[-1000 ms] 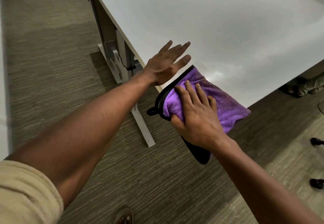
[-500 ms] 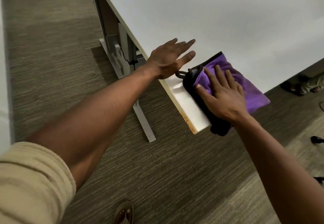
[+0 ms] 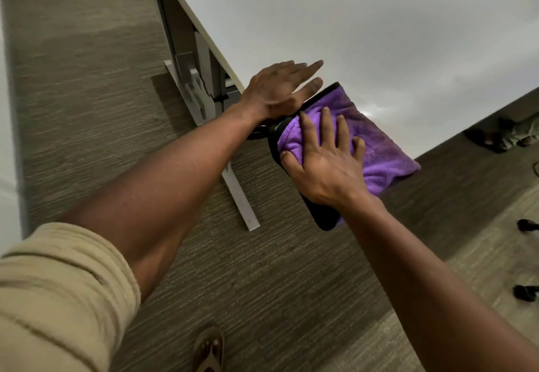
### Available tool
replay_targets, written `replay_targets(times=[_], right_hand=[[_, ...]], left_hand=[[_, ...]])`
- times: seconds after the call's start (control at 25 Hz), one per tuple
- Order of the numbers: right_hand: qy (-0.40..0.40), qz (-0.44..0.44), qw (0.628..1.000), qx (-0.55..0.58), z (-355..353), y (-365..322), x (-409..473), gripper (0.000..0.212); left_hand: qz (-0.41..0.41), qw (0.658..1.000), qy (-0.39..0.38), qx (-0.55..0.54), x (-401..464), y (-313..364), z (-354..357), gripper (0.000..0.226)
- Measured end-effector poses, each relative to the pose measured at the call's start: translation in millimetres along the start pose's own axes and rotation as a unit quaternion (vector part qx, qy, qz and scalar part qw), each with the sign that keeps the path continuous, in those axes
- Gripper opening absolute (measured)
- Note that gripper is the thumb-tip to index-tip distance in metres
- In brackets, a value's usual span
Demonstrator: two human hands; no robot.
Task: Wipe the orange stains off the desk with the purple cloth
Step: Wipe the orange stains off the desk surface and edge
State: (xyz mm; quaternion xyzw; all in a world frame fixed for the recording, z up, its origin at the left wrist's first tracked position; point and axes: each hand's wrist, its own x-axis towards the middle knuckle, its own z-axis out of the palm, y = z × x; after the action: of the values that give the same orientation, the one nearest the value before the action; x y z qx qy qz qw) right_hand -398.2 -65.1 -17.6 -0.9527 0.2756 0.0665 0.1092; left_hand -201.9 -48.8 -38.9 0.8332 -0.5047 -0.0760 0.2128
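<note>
The purple cloth (image 3: 379, 150), black-edged with a dark underside, lies over the near corner of the white desk (image 3: 364, 27), and part of it hangs past the edge. My right hand (image 3: 326, 164) presses flat on the cloth with fingers spread and straight. My left hand (image 3: 277, 89) rests flat on the desk edge just left of the cloth, fingers straight, its heel touching the cloth's black rim. No orange stain shows on the bare desk top; the corner itself is hidden under the cloth.
The desk's grey metal leg and foot (image 3: 204, 103) stand on the carpet under the left edge. My sandalled foot (image 3: 208, 348) is at the bottom. Dark chair casters (image 3: 528, 224) sit on the floor at the right. A recessed cable hatch is at the top edge.
My right hand slid the cloth back toward me, so it now covers the desk corner that showed half a second ago. My left hand stayed on the desk edge.
</note>
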Motion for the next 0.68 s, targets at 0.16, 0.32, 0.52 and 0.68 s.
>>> replay_targets(times=[0.16,0.32,0.52,0.68], right_hand=[[0.016,-0.068,0.997,-0.038,6,18,-34,0.084],[-0.017,-0.038,0.999,-0.028,-1,5,-9,0.092],[-0.003,-0.082,0.996,-0.027,4,10,-19,0.089],[0.009,-0.114,0.987,0.113,-1,38,-31,0.073]], left_hand=[[0.008,1.000,-0.007,0.008,-3,-1,1,0.067],[0.000,1.000,0.006,0.000,-3,0,0,0.066],[0.005,1.000,0.000,0.004,-4,-2,0,0.065],[0.006,1.000,0.004,-0.005,-4,-3,2,0.067]])
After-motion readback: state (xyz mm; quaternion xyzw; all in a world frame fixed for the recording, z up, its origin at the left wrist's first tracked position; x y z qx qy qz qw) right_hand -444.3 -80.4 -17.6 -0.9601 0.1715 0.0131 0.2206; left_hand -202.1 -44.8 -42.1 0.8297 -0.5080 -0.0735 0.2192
